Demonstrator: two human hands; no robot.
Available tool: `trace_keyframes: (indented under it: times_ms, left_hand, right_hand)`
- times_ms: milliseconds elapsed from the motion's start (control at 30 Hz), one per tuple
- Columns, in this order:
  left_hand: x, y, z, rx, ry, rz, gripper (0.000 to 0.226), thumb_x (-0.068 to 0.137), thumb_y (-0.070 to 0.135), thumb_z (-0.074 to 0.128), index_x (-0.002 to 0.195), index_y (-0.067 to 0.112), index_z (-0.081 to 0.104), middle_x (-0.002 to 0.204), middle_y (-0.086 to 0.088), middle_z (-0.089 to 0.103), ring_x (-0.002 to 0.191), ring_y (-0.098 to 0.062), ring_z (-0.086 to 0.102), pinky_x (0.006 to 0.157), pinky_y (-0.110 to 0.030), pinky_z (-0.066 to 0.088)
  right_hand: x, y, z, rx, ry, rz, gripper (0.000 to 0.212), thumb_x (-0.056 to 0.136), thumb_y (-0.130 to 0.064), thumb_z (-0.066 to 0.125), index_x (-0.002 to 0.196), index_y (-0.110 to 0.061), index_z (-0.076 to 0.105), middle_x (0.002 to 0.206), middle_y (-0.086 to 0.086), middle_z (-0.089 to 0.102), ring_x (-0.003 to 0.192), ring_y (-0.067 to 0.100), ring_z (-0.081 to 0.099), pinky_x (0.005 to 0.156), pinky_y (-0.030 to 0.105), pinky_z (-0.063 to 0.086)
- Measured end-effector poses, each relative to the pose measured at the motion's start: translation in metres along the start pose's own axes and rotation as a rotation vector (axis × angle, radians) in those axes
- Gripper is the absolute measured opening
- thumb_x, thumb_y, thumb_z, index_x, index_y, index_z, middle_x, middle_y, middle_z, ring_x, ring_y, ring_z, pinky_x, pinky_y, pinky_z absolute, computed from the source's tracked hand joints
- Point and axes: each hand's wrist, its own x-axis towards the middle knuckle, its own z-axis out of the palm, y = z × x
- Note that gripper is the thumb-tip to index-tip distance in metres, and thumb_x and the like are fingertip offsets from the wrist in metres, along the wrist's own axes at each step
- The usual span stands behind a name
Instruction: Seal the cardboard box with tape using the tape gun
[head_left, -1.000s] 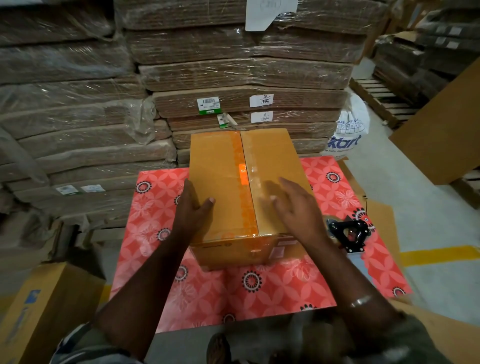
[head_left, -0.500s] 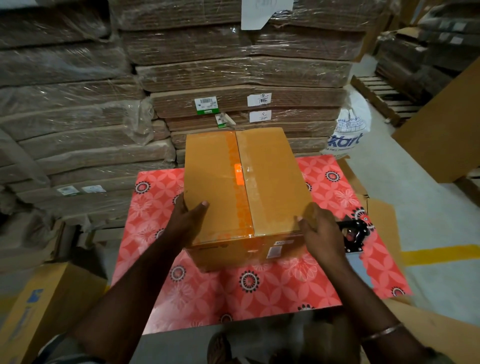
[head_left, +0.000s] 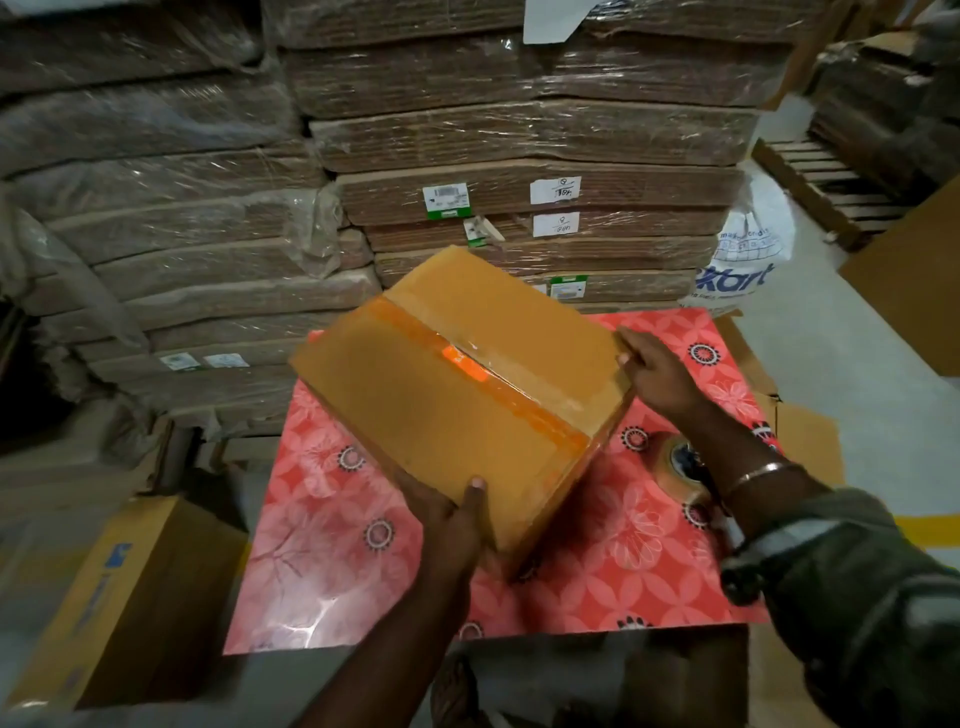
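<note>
the one cardboard box (head_left: 457, 384) is lifted and tilted over the middle of the tabletop (head_left: 597, 587), turned so its long seam runs slantwise from the far left toward the near right. a single strip of tape (head_left: 483, 369) lies along that seam, glossy, with a bright orange glint near its middle, and it seems to fold down over the near right end. judging by this, the top seam is already closed, and the box is most likely being swung round to reach another side or to be taken away.

the left hand (head_left: 452, 514) grips the near corner, thumb on top and fingers underneath, carrying the weight. the right hand (head_left: 657, 374) clamps the far right edge, fingers curled over it, steering the turn. two hands on opposite corners keep a bulky box from slipping.

one tape gun (head_left: 680, 467) rests near the right edge of the tabletop, partly hidden behind the right forearm, its roll of tape showing; neither hand touches it.

beyond the far edge stand wrapped stacks of flat cardboard (head_left: 519, 135). one more box (head_left: 119, 597) sits on the floor past the left edge, and a white bag (head_left: 743, 270) past the far right corner.
</note>
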Motion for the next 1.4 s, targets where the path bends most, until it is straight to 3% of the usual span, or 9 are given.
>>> trace_keyframes:
  times_ms: [167, 300, 467, 567, 633, 800, 867, 1100, 1400]
  left_hand:
    - [0.001, -0.006, -0.016, 0.093, 0.079, 0.042, 0.096, 0.073, 0.052, 0.082, 0.148, 0.056, 0.022, 0.160, 0.001, 0.028, 0.143, -0.027, 0.043, 0.112, -0.051, 0.045]
    - [0.065, 0.052, -0.069, 0.145, 0.203, 0.188, 0.098, 0.085, 0.033, 0.079, 0.157, 0.032, 0.012, 0.165, -0.006, 0.018, 0.144, -0.018, 0.033, 0.118, -0.043, 0.036]
    - [0.171, 0.116, -0.142, 0.393, 0.291, 0.155, 0.094, 0.088, 0.043, 0.074, 0.161, 0.018, 0.019, 0.167, -0.011, 0.021, 0.150, -0.025, 0.029, 0.121, -0.042, 0.028]
    - [0.195, 0.127, -0.140, 0.449, 0.133, 0.093, 0.018, 0.096, 0.034, 0.065, 0.110, 0.033, 0.076, 0.117, -0.006, 0.071, 0.105, -0.022, 0.064, 0.092, -0.035, 0.047]
    - [0.196, 0.116, -0.131, 0.463, 0.092, 0.110, 0.015, 0.092, 0.033, 0.068, 0.087, 0.023, 0.078, 0.090, -0.002, 0.075, 0.090, -0.024, 0.068, 0.082, -0.038, 0.055]
    - [0.160, 0.078, -0.109, 0.335, 0.183, 0.142, 0.025, 0.086, 0.045, 0.076, 0.099, 0.027, 0.064, 0.099, -0.009, 0.068, 0.100, -0.032, 0.068, 0.082, -0.047, 0.056]
    - [0.133, 0.066, -0.103, 0.333, 0.217, 0.151, 0.047, 0.086, 0.050, 0.075, 0.110, 0.016, 0.055, 0.106, -0.009, 0.068, 0.102, -0.032, 0.067, 0.080, -0.043, 0.055]
    - [0.075, 0.034, -0.110, 0.412, 0.243, 0.220, 0.051, 0.083, 0.069, 0.066, 0.110, 0.029, 0.049, 0.106, -0.003, 0.067, 0.095, -0.027, 0.068, 0.084, -0.056, 0.057]
    - [0.070, 0.034, -0.118, 0.526, 0.265, 0.177, 0.071, 0.074, 0.087, 0.058, 0.112, 0.028, 0.047, 0.110, -0.003, 0.064, 0.097, -0.030, 0.065, 0.085, -0.060, 0.056]
  right_hand:
    - [0.032, -0.007, 0.010, 0.048, 0.042, 0.130, 0.062, 0.096, -0.025, 0.061, 0.153, -0.009, 0.044, 0.156, 0.017, 0.046, 0.147, 0.034, 0.039, 0.120, 0.044, 0.033]
    - [-0.042, -0.024, 0.025, 0.090, 0.199, 0.118, 0.081, 0.095, -0.031, 0.071, 0.160, -0.010, 0.028, 0.171, 0.009, 0.016, 0.158, 0.024, 0.004, 0.128, 0.045, 0.014]
    - [-0.193, -0.064, 0.066, 0.442, 0.035, 0.250, 0.106, 0.081, -0.061, 0.076, 0.163, -0.035, 0.013, 0.163, -0.024, 0.015, 0.150, 0.003, 0.014, 0.124, 0.039, 0.021]
    - [-0.221, -0.078, 0.093, 0.508, -0.056, 0.156, 0.093, 0.080, -0.054, 0.079, 0.151, -0.051, 0.019, 0.146, -0.048, 0.028, 0.133, -0.024, 0.034, 0.106, 0.007, 0.034]
    - [-0.213, -0.075, 0.103, 0.482, -0.048, 0.178, 0.096, 0.085, -0.046, 0.078, 0.151, -0.048, 0.010, 0.144, -0.045, 0.029, 0.124, -0.029, 0.038, 0.091, -0.006, 0.033]
    - [-0.171, -0.044, 0.082, 0.431, 0.039, 0.233, 0.119, 0.068, -0.070, 0.078, 0.161, -0.038, 0.012, 0.160, -0.011, 0.042, 0.144, 0.012, 0.044, 0.118, 0.043, 0.039]
    - [-0.151, -0.032, 0.062, 0.434, 0.055, 0.243, 0.103, 0.075, -0.058, 0.080, 0.159, -0.035, 0.025, 0.152, -0.012, 0.052, 0.137, 0.012, 0.052, 0.116, 0.045, 0.042]
    - [-0.101, -0.027, 0.045, 0.403, 0.100, 0.214, 0.056, 0.086, -0.039, 0.080, 0.130, -0.042, 0.046, 0.120, -0.027, 0.063, 0.116, 0.010, 0.064, 0.103, 0.036, 0.049]
    - [-0.099, -0.024, 0.043, 0.374, 0.067, 0.188, 0.066, 0.070, -0.064, 0.075, 0.127, -0.049, 0.046, 0.118, -0.029, 0.064, 0.114, 0.009, 0.065, 0.106, 0.045, 0.050]
